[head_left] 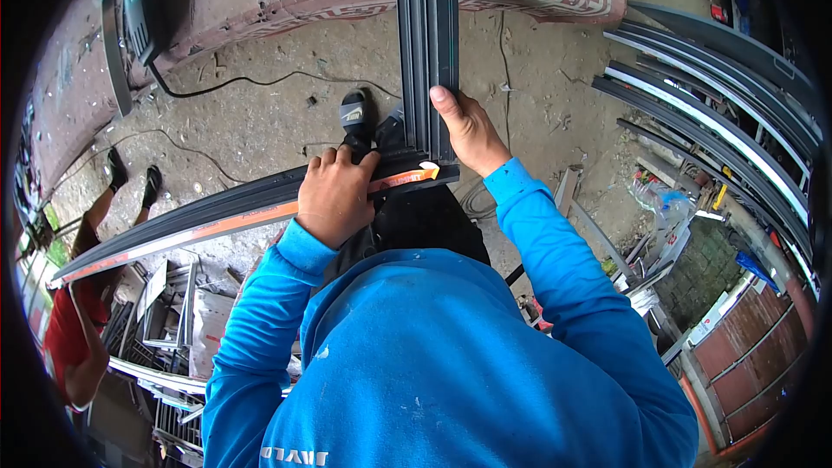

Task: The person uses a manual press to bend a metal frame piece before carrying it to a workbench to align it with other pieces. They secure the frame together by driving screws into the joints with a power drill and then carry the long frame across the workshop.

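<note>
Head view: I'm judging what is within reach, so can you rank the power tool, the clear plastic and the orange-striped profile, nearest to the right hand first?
1. Orange-striped profile: its end sits just beside the right hand.
2. Clear plastic: right side, low down.
3. Power tool: far left.

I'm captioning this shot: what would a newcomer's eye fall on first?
Probably the bright blue top, filling the lower middle. Next, near the centre, the left hand on a long orange-striped profile running left, and the right hand on a dark profile pointing away. At upper left, a green power tool stands out.
</note>
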### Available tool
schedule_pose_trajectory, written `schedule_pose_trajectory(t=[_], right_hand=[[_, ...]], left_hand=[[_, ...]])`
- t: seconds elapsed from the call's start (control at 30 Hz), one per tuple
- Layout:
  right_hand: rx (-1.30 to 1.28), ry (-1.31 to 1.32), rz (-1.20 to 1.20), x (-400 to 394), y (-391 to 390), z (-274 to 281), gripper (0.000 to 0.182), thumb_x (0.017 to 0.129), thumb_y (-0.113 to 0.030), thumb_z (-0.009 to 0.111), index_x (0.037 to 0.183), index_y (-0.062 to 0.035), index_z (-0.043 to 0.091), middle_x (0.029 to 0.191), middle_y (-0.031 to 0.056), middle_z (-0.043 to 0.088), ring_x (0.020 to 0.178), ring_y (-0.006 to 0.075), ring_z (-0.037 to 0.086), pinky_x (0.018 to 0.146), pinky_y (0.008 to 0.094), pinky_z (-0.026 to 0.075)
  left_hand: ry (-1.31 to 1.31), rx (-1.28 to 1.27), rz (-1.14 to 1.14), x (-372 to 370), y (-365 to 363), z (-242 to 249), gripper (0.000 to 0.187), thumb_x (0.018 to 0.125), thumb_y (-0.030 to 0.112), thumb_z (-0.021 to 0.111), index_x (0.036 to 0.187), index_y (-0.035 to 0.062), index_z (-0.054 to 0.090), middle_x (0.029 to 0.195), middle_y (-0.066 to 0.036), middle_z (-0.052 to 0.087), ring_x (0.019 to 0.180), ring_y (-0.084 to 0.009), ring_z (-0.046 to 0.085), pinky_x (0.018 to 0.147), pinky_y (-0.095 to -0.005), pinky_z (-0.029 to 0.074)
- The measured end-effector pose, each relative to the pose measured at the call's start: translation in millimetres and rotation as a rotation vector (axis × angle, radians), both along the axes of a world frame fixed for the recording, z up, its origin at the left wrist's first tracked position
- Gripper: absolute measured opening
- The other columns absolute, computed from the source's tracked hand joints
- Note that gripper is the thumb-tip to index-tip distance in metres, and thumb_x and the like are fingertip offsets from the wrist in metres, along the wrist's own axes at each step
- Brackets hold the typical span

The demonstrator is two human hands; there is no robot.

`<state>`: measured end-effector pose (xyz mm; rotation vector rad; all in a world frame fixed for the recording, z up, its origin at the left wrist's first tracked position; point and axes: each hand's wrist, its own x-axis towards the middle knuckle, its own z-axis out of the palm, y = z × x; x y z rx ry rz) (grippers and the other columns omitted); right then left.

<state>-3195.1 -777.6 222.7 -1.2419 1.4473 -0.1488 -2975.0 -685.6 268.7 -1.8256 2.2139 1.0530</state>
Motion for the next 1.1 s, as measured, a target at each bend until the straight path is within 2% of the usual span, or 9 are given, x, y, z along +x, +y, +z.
schedule_pose_trajectory(t=[0.1, 0.2, 0.3, 0.4, 0.67, 0.77, 0.9, 0.97, 1.1], right_hand=[[0.089, -0.037, 0.020, -2.8, -4.5, 9.8, 0.088, 0.083, -0.076, 0.050, 0.118, 0.0041, 0.058, 0.109, 0.0243, 0.065, 0.108, 0.0348, 0.061, 0.093, 0.0399, 0.045], [0.152, -0.262, 0.167, -12.6, -4.8, 15.4, 0.093, 0.072, -0.058, 0.076, 0.135, 0.0029, 0.045, 0.126, 0.0199, 0.058, 0.116, 0.0282, 0.055, 0.101, 0.0382, 0.043], [0.201, -0.308, 0.246, -16.6, -7.3, 12.3, 0.086, 0.073, -0.050, 0.081, 0.134, -0.0011, 0.047, 0.124, 0.0148, 0.057, 0.116, 0.0259, 0.054, 0.101, 0.0368, 0.043], [0.190, -0.309, 0.263, -16.0, -5.6, -2.6, 0.096, 0.069, -0.053, 0.079, 0.137, 0.0030, 0.041, 0.131, 0.0231, 0.053, 0.123, 0.0318, 0.051, 0.104, 0.0388, 0.040], [0.234, -0.282, 0.260, -20.4, -0.6, -1.9, 0.102, 0.069, -0.064, 0.076, 0.137, 0.0023, 0.042, 0.131, 0.0225, 0.053, 0.124, 0.0325, 0.050, 0.105, 0.0391, 0.038], [0.405, -0.566, -0.077, -35.6, 17.7, -2.9, 0.098, 0.072, -0.064, 0.075, 0.138, 0.0008, 0.043, 0.131, 0.0176, 0.054, 0.124, 0.0281, 0.051, 0.104, 0.0373, 0.040], [0.622, -0.701, -0.183, -30.4, 23.7, 39.5, 0.086, 0.075, -0.054, 0.078, 0.135, -0.0025, 0.045, 0.127, 0.0115, 0.058, 0.118, 0.0214, 0.055, 0.099, 0.0354, 0.046], [0.644, -0.685, -0.178, -31.4, 41.9, 35.3, 0.109, 0.071, -0.054, 0.080, 0.147, -0.0030, 0.022, 0.138, 0.0125, 0.046, 0.130, 0.0239, 0.045, 0.106, 0.0420, 0.043], [0.546, -0.696, -0.325, -19.2, 67.7, 20.1, 0.097, 0.072, -0.039, 0.084, 0.145, -0.0061, 0.030, 0.137, 0.0094, 0.047, 0.131, 0.0224, 0.043, 0.110, 0.0406, 0.035]], left_hand=[[-0.005, 0.065, -0.005, 2.8, -5.3, 6.6, 0.048, 0.070, 0.014, 0.068, 0.117, 0.0131, 0.062, 0.103, -0.016, 0.060, 0.102, -0.0359, 0.057, 0.087, -0.0437, 0.048], [0.002, 0.112, 0.008, 4.8, -7.9, 9.6, 0.048, 0.070, 0.012, 0.067, 0.117, 0.0142, 0.061, 0.103, -0.017, 0.059, 0.103, -0.0370, 0.056, 0.088, -0.0441, 0.048], [0.004, 0.133, -0.012, 5.3, -10.6, 11.6, 0.047, 0.070, 0.011, 0.067, 0.117, 0.0140, 0.060, 0.104, -0.018, 0.058, 0.103, -0.0378, 0.056, 0.088, -0.0443, 0.048], [0.061, 0.174, 0.005, 11.2, -13.0, 6.1, 0.048, 0.070, 0.011, 0.068, 0.117, 0.0139, 0.060, 0.104, -0.018, 0.058, 0.103, -0.0388, 0.056, 0.089, -0.0450, 0.048], [-0.013, 0.251, 0.007, 12.7, -22.5, 9.5, 0.050, 0.066, 0.011, 0.069, 0.115, 0.0097, 0.060, 0.105, -0.018, 0.059, 0.103, -0.0388, 0.056, 0.090, -0.0452, 0.047], [-0.030, 0.263, -0.003, 10.4, -22.7, 10.2, 0.052, 0.063, 0.012, 0.070, 0.113, 0.0089, 0.060, 0.105, -0.018, 0.059, 0.103, -0.0383, 0.057, 0.091, -0.0447, 0.047], [-0.018, 0.246, 0.020, 9.3, -20.4, 8.4, 0.052, 0.062, 0.012, 0.070, 0.112, 0.0089, 0.060, 0.105, -0.017, 0.059, 0.103, -0.0379, 0.056, 0.091, -0.0443, 0.047], [-0.023, 0.244, 0.026, 7.9, -20.7, 9.2, 0.051, 0.061, 0.012, 0.070, 0.111, 0.0088, 0.060, 0.104, -0.017, 0.059, 0.103, -0.0379, 0.056, 0.091, -0.0443, 0.047], [-0.051, 0.293, 0.013, 6.2, -20.9, 9.2, 0.058, 0.064, 0.019, 0.077, 0.118, 0.0103, 0.058, 0.107, -0.019, 0.058, 0.106, -0.0388, 0.056, 0.094, -0.0439, 0.046]])
